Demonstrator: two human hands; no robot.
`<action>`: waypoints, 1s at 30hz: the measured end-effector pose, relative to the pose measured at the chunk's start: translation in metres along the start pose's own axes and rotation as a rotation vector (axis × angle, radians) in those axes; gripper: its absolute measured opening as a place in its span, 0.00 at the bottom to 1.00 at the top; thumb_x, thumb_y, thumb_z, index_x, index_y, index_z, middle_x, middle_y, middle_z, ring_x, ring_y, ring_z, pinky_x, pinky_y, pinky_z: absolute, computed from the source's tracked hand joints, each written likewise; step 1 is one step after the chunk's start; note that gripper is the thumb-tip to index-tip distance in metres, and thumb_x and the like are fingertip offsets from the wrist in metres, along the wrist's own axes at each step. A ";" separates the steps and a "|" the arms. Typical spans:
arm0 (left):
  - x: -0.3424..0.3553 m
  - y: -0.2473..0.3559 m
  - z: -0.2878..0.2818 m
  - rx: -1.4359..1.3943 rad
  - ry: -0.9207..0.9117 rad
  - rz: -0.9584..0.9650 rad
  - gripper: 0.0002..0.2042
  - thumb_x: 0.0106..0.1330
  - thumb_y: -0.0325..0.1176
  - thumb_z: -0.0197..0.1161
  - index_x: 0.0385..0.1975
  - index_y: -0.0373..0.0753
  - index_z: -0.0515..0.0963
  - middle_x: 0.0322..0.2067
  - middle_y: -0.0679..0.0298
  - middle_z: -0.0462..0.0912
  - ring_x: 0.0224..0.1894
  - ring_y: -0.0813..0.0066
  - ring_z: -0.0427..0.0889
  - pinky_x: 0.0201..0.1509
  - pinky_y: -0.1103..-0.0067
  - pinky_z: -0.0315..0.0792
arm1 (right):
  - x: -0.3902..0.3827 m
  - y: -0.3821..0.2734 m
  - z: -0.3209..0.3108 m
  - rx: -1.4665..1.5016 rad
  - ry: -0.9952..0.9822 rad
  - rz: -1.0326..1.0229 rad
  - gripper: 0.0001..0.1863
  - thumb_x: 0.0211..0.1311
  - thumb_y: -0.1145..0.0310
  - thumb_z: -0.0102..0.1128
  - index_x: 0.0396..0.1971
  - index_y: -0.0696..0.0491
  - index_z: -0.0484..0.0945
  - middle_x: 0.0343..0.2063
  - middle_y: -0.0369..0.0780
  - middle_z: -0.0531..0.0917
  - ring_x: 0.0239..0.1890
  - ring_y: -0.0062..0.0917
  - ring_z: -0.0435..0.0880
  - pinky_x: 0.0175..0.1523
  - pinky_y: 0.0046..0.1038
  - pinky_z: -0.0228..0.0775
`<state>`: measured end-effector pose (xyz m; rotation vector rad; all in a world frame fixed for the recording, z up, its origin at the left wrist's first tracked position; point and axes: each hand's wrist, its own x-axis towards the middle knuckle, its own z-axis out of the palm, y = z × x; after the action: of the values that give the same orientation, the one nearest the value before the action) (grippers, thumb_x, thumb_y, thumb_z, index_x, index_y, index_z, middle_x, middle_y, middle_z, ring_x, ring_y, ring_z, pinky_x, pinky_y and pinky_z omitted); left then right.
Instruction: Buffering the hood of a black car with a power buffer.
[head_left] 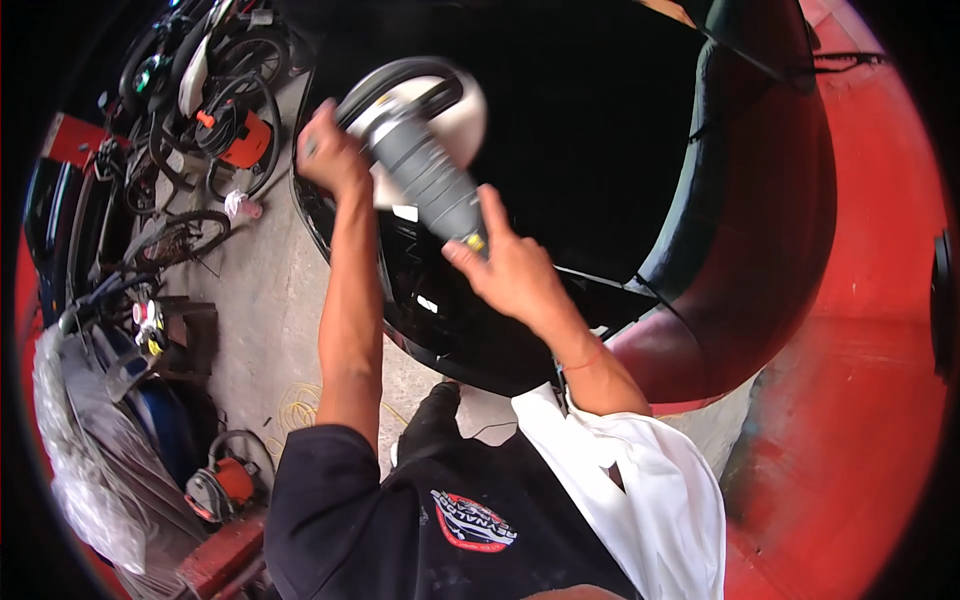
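Note:
A rotary polisher (420, 165) with a grey body, a black looped handle and a white round pad (460, 125) is tilted over the glossy black car panel (560, 140), near its left edge. My left hand (335, 150) is wrapped round the front handle. My right hand (505, 265) grips the rear end of the grey body, thumb beside a yellow button. Whether the pad touches the paint is hidden. A white cloth (650, 490) hangs over my right shoulder.
Bicycles (185, 235), orange-and-black vacuums (245, 145) (220, 485), a small stool (180, 325) and plastic-covered items (95, 470) line the left. A yellow cord (300, 410) lies on the concrete floor (250, 350). A red wall (870, 200) curves along the right.

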<state>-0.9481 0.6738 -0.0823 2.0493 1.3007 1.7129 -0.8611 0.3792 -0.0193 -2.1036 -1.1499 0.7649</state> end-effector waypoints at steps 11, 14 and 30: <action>-0.152 0.356 0.151 -1.046 -0.570 -0.435 0.18 0.55 0.45 0.69 0.18 0.33 0.81 0.17 0.58 0.81 0.21 0.74 0.81 0.28 0.73 0.75 | -0.110 0.141 -0.120 0.606 0.505 0.300 0.37 0.72 0.62 0.56 0.74 0.48 0.46 0.19 0.34 0.72 0.14 0.16 0.69 0.17 0.22 0.63; -0.203 0.419 0.091 -1.148 -0.909 -0.642 0.14 0.56 0.43 0.69 0.22 0.36 0.83 0.15 0.61 0.81 0.19 0.73 0.81 0.31 0.75 0.76 | -0.184 0.167 -0.129 0.646 0.619 0.507 0.39 0.71 0.66 0.57 0.75 0.46 0.45 0.19 0.36 0.73 0.14 0.18 0.71 0.18 0.23 0.65; -0.267 0.271 -0.122 -0.951 -0.186 -0.582 0.04 0.60 0.26 0.66 0.31 0.32 0.82 0.24 0.62 0.85 0.27 0.83 0.82 0.33 0.83 0.76 | -0.252 0.214 -0.086 0.001 -0.002 0.098 0.50 0.57 0.70 0.69 0.75 0.51 0.46 0.51 0.47 0.82 0.50 0.32 0.83 0.56 0.31 0.73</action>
<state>-0.9063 0.2763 -0.0661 1.1050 0.6819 1.3974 -0.8030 0.0472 -0.0741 -2.1723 -1.0537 0.8119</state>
